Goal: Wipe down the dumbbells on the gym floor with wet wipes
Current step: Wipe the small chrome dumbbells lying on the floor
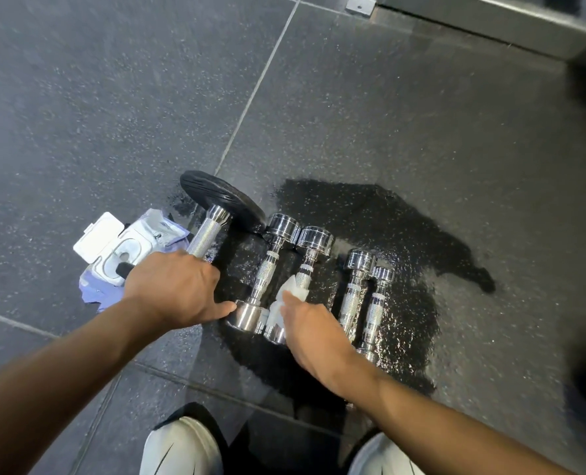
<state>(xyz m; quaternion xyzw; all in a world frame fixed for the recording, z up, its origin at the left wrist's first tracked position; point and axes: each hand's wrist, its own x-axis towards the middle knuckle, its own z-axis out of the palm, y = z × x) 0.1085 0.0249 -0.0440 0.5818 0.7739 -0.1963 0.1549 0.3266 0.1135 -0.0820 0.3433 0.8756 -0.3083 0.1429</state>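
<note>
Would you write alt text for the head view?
A person's right hand holds a wet wipe against a chrome dumbbell, one of four side by side on a wet gym floor. The left hand rests on a larger black-plated dumbbell beside an open wipes pack.

Dumbbells [356, 289] packed close, floor [353, 97] beyond open

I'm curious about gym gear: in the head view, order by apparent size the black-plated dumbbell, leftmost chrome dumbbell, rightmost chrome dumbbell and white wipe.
Largest first:
black-plated dumbbell, partly under the left hand
leftmost chrome dumbbell
rightmost chrome dumbbell
white wipe, crumpled
</note>
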